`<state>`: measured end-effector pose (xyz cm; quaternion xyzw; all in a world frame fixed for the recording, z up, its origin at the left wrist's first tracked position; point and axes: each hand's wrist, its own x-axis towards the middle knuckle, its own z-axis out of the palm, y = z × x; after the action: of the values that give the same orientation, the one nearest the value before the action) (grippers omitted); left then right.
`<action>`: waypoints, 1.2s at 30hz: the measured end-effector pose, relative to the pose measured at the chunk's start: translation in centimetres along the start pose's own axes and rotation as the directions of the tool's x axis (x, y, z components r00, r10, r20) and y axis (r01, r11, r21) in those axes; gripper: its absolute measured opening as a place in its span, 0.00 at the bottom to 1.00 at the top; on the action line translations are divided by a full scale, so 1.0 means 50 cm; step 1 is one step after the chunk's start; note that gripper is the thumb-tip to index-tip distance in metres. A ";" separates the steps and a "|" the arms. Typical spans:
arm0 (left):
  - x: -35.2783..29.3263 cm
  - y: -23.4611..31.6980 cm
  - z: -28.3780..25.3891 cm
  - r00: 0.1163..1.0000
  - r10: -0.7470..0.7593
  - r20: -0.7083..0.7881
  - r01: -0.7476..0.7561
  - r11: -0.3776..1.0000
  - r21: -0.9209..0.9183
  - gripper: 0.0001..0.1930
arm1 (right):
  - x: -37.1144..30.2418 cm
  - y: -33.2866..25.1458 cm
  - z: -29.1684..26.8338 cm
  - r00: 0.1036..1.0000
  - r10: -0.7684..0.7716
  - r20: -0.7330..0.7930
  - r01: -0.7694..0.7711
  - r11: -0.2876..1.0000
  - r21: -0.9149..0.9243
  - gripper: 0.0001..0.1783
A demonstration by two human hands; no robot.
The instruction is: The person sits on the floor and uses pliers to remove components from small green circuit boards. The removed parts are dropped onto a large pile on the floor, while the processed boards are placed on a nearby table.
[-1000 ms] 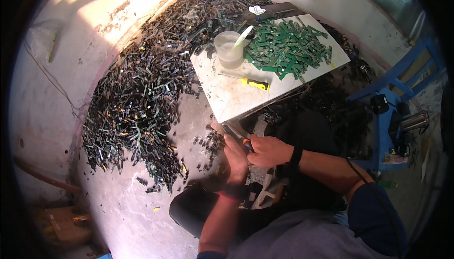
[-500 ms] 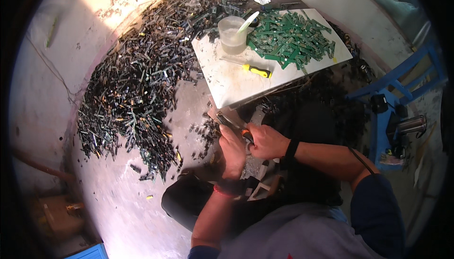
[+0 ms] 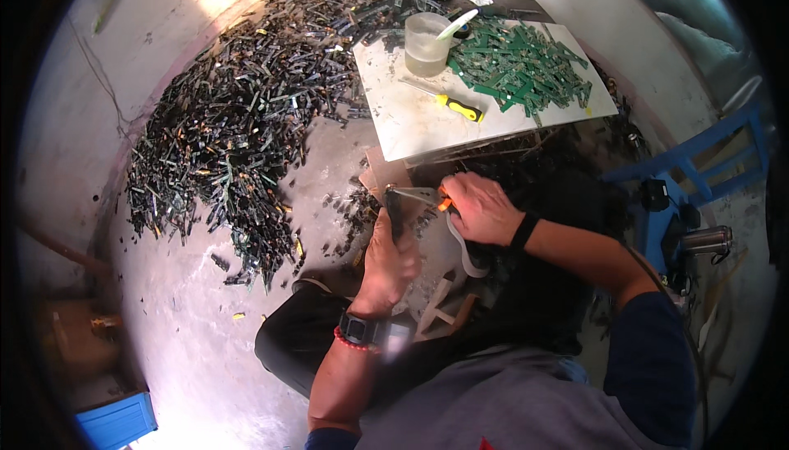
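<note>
My left hand point(image 3: 386, 269) is closed round a narrow black strip point(image 3: 394, 213) that stands up from its fingers. To its right, my right hand point(image 3: 478, 210) grips an orange-handled hand tool point(image 3: 445, 200). Its pale metal part tapers leftward to the strip's upper end and seems to meet it; blur hides its exact kind. A brown flat piece point(image 3: 386, 169) lies just beyond the strip. On the white board ahead point(image 3: 390, 125) are a yellow-and-black screwdriver point(image 3: 459, 108), a heap of green circuit board strips point(image 3: 526, 72) and a translucent cup point(image 3: 426, 46) with a pale-handled utensil point(image 3: 458, 24).
A large pile of dark narrow strips point(image 3: 238, 121) covers the floor from the left to the far side. At right stands a blue chair point(image 3: 657, 228), with a metal cup point(image 3: 707, 240) near it. A blue box point(image 3: 119, 421) sits at lower left. A hammer-like wooden piece point(image 3: 440, 306) lies below my hands.
The tool and my right hand have moved up and away from my left hand. My left hand has turned, with the strip now more upright. The whole view has shifted slightly.
</note>
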<state>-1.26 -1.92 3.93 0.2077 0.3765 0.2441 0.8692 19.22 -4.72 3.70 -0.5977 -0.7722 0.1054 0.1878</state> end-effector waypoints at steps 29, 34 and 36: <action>-0.042 0.011 -0.009 0.944 -0.011 0.330 0.071 0.983 -0.170 0.27 | -0.019 -0.119 -0.119 0.986 0.166 0.015 -0.158 0.959 -0.234 0.27; -0.043 0.013 -0.019 0.929 -0.024 0.368 0.106 0.973 -0.203 0.26 | -0.022 -0.139 -0.124 0.973 0.218 0.078 -0.193 0.949 -0.250 0.25; -0.046 0.015 -0.017 0.928 -0.042 0.370 0.130 0.967 -0.217 0.26 | -0.026 -0.148 -0.130 0.957 0.257 0.137 -0.222 0.948 -0.228 0.25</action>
<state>-3.47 -2.51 5.10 0.1268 0.1863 0.2064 0.9522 15.69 -8.30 12.25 -0.6929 -0.7134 0.0943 0.0451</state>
